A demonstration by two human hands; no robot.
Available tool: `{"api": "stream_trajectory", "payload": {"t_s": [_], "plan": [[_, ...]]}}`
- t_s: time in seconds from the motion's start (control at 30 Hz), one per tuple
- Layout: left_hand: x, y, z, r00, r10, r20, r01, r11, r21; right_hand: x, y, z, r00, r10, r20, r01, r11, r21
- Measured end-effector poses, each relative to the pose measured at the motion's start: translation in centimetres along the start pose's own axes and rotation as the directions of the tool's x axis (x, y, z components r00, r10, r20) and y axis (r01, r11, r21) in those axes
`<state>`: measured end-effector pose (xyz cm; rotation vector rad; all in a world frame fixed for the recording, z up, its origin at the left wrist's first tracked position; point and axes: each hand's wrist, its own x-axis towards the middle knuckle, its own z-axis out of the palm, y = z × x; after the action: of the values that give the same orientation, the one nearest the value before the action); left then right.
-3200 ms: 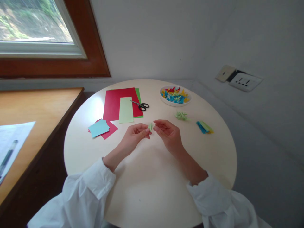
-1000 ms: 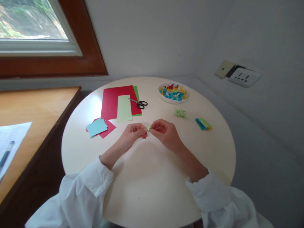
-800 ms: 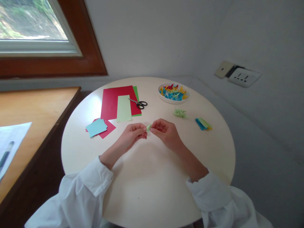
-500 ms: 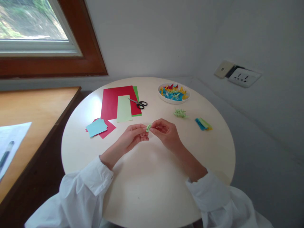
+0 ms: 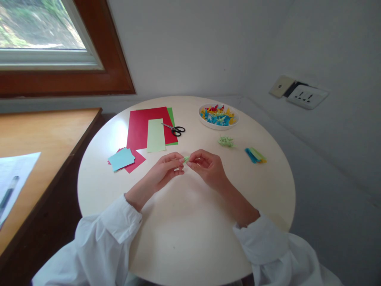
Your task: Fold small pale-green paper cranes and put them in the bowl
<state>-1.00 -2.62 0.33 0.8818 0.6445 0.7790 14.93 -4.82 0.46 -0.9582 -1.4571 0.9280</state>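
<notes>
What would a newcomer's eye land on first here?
The left hand and right hand pinch a small green folded paper between them over the middle of the round table. Beyond, a big red sheet lies far left with scissors at its right edge, and a white dish of bright folded pieces sits far right.

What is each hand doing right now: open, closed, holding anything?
Left hand: closed, pinching one end of the small folded light-green paper piece.
Right hand: closed, pinching its other end.
</notes>
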Motion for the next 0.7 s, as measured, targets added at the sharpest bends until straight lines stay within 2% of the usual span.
{"api": "stream_trajectory", "payload": {"t_s": [0.13,0.27,0.7], "plan": [[0.05,-0.15,-0.03,1.0,0.017,0.013,-0.016,0.997,-0.082,-0.22,0.0,0.15,0.997,-0.082,-0.001,0.081,0.995,-0.057],[0.03,-0.2,0.08,0.999,0.013,0.038,-0.01,0.996,-0.093,-0.43,0.18,0.32,0.991,-0.132,-0.026,0.128,0.985,-0.114],[0.05,-0.33,-0.17,1.0,0.008,0.01,-0.007,0.999,-0.05,-0.46,0.0,0.31,0.994,-0.083,-0.067,0.069,0.981,-0.18]]}}
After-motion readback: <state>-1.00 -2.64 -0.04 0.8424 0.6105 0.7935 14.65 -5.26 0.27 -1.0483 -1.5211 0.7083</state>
